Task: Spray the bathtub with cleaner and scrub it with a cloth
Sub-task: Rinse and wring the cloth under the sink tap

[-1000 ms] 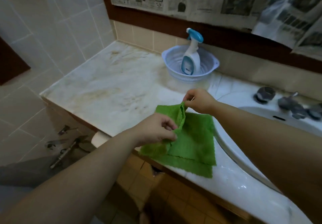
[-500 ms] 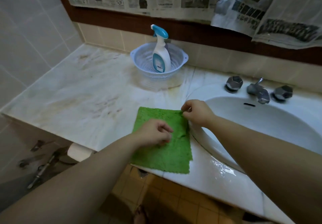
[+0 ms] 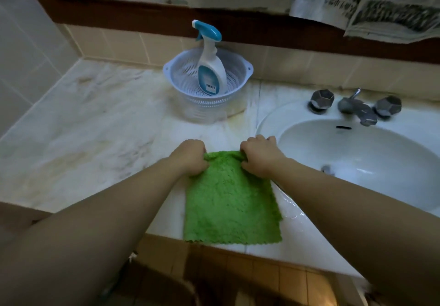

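The left hand [image 3: 190,156] pinches the far left corner of the green microfibre cloth [image 3: 229,201], fingers curled over the edge, and the right hand [image 3: 260,155] grips the far right corner the same way. The step in hand looks like laying out or folding the cloth before use. To do it well, both corners should be drawn evenly so the far edge stays straight, then brought toward the near edge to make a firm pad that fits the palm; the near edge already hangs a little over the counter's front, so a careless tug could slide it off. Both forearms reach forward from the lower corners, roughly parallel, wrists low, knuckles up. The cloth lies flat on the marble counter [image 3: 95,134], just beside the basin [image 3: 357,158]. The spray bottle [image 3: 210,65] of cleaner stands upright in a white colander [image 3: 238,67] at the back. The bathtub is not in view.
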Tool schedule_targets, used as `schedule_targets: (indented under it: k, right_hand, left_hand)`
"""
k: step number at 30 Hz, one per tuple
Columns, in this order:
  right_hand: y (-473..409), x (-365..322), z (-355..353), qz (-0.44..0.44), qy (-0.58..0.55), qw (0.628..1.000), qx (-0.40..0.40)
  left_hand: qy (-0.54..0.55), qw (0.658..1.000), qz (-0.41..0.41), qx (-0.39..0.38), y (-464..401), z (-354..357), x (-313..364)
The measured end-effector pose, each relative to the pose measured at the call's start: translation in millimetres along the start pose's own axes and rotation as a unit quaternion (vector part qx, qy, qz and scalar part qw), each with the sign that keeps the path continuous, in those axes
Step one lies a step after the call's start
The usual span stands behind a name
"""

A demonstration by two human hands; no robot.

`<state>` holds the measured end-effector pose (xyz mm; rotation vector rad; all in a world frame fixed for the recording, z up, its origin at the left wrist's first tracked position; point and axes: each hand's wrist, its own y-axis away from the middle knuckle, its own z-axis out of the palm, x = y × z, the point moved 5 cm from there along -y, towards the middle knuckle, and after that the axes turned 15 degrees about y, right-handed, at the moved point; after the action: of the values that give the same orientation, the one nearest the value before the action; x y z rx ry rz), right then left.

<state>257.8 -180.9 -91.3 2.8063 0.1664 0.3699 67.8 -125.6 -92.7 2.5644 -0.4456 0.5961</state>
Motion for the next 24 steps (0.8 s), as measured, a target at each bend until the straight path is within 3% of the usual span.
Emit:
schedule_targets:
  k: [3,7,10,16,24]
  right_hand:
    - [-1,7,-11,0.011,-0.070,0.997,0.032]
    - [2,17,-38,0.033,-0.168,0.983,0.073]
    - [15,19,-57,0.029,-0.199,0.973,0.112]
    - [67,5,-46,0.010,-0.229,0.965,0.125]
    - [111,-29,21,-0.064,-0.183,0.976,0.103]
  left_hand:
    - [0.000,1.000,0.010,0.002,-5,-16,-3]
    - [0.079,0.990,0.075,0.087,-1,-51,-1]
    - [0.164,0.976,0.094,0.108,16,-66,-4]
    - [0.222,0.964,0.142,0.043,69,-48,-23]
    - [0.127,0.973,0.182,-0.060,105,10,-40]
